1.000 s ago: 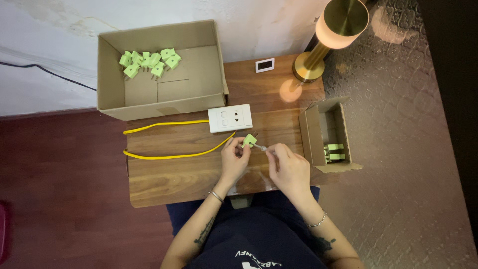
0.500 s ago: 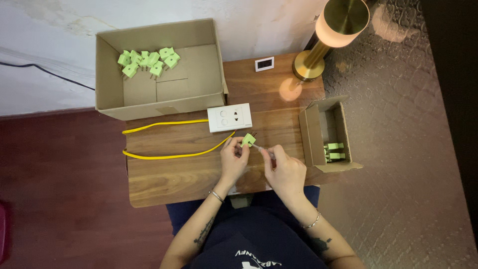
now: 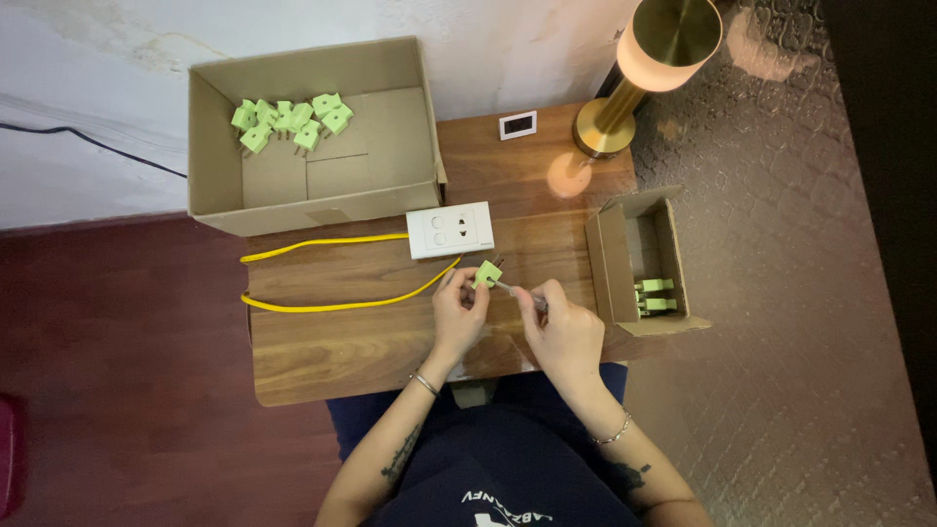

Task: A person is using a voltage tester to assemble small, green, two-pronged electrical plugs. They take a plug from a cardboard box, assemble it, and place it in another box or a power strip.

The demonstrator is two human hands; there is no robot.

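Note:
My left hand (image 3: 457,310) pinches a small light-green plug (image 3: 487,272) just above the wooden table (image 3: 332,351), below a white socket box (image 3: 450,230). My right hand (image 3: 563,328) grips a thin tool, likely a screwdriver (image 3: 517,291), whose tip meets the plug. A yellow cable (image 3: 337,304) loops from the socket box across the table's left half. Several more green plugs (image 3: 289,119) lie in the large cardboard box (image 3: 322,200) at the back left. A couple of green plugs (image 3: 654,296) sit in the small cardboard box (image 3: 613,273) at the right.
A brass lamp (image 3: 634,73) with a lit shade stands at the back right corner. A small white-framed square object (image 3: 518,125) lies beside it. Red floor lies to the left, patterned grey floor to the right. A black cable (image 3: 88,137) runs along the wall.
Both hands have stayed in nearly the same spot over the table, with the plug turned only slightly between the fingers. Nothing else has moved.

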